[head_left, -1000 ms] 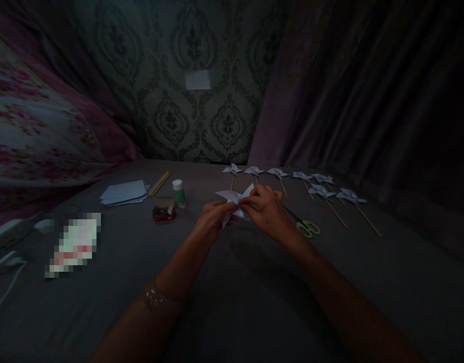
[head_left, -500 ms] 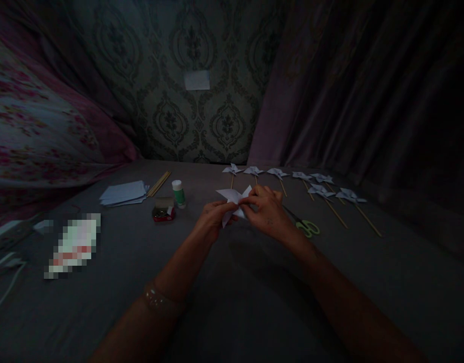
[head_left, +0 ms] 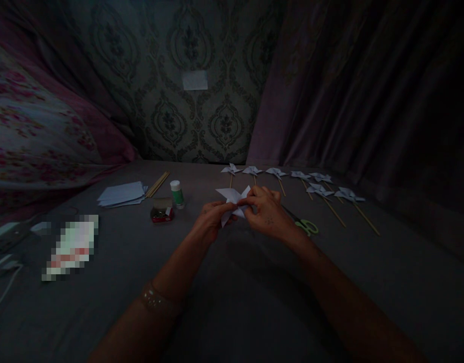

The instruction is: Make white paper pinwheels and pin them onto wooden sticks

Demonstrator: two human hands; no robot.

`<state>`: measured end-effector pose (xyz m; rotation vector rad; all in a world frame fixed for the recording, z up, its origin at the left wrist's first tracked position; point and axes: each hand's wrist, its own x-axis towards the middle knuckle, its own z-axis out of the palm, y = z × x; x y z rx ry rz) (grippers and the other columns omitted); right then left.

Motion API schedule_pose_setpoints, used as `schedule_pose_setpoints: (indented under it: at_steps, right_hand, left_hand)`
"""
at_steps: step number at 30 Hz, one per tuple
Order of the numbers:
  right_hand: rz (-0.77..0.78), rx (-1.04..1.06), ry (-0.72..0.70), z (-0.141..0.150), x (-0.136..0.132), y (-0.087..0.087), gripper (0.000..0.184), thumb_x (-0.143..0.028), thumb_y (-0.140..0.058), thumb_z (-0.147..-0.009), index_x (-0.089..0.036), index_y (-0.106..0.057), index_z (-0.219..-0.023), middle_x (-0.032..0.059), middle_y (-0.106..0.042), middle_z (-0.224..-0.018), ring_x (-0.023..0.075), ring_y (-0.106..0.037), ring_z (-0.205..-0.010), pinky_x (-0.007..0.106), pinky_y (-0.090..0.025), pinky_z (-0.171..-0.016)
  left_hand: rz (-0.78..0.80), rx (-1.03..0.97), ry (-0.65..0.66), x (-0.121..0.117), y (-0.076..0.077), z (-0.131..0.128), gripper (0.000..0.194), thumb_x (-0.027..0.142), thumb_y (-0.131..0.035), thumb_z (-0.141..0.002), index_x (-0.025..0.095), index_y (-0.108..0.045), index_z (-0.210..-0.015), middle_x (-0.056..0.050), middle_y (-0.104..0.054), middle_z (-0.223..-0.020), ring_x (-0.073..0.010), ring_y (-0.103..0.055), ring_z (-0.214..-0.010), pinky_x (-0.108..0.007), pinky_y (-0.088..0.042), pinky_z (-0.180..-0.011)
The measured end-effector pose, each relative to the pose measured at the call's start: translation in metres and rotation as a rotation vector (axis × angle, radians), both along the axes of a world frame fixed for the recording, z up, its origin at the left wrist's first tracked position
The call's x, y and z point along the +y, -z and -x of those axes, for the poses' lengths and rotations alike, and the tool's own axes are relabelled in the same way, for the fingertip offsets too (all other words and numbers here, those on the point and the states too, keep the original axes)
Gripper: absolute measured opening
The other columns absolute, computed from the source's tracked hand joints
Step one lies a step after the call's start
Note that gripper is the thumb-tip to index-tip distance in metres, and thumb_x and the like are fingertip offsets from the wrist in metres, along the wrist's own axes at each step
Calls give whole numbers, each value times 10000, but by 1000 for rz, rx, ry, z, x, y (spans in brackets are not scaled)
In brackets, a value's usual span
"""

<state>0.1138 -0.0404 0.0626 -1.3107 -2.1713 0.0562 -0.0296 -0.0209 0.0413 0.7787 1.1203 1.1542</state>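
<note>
In dim light both my hands hold a white folded paper pinwheel (head_left: 232, 197) above a dark cloth surface (head_left: 232, 302). My left hand (head_left: 211, 222) pinches its lower left part with closed fingers. My right hand (head_left: 267, 212) grips its right side, thumb and fingers pressed on the centre folds. Two paper points stick up between the hands.
Several finished paper pinwheels on sticks (head_left: 315, 189) lie in a row behind and right. Green-handled scissors (head_left: 305, 226) lie beside my right wrist. On the left are a glue stick (head_left: 177, 193), a small red box (head_left: 161, 212), wooden sticks (head_left: 158, 183) and a paper stack (head_left: 122, 193). A floral pillow (head_left: 35, 136) lies far left.
The hands keep their grip on the pinwheel; my right fingers shifted slightly on the folds. The view drifted a little.
</note>
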Motion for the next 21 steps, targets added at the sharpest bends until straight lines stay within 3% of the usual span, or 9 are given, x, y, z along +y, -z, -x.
schedule_pose_setpoints:
  at_steps: [15,18,21]
  right_hand:
    - [23,-26,-26,4,-9,-6,297,-105,-490,-763,-210,-719,-921,58,-605,-907,215,-512,-948,394,-286,-843]
    - [-58,157,20,-1,-4,-11,284,-142,-515,-756,-216,-708,-952,66,-598,-959,215,-528,-962,401,-320,-870]
    - [-46,514,135,-12,7,-16,288,-260,-577,-759,-204,-679,-1023,91,-595,-1082,205,-554,-934,376,-389,-844]
  left_hand:
    - [-64,63,24,2,9,2,14,114,-647,-630,119,-637,-622,-4,-601,-535,-74,-510,-394,-179,-401,-393]
    - [3,42,4,0,4,1,73,83,-639,-628,126,-606,-579,15,-563,-498,-65,-486,-385,-165,-377,-372]
    - [79,-18,-21,-1,-2,-1,122,47,-627,-635,124,-576,-554,11,-547,-499,-62,-485,-398,-158,-367,-368]
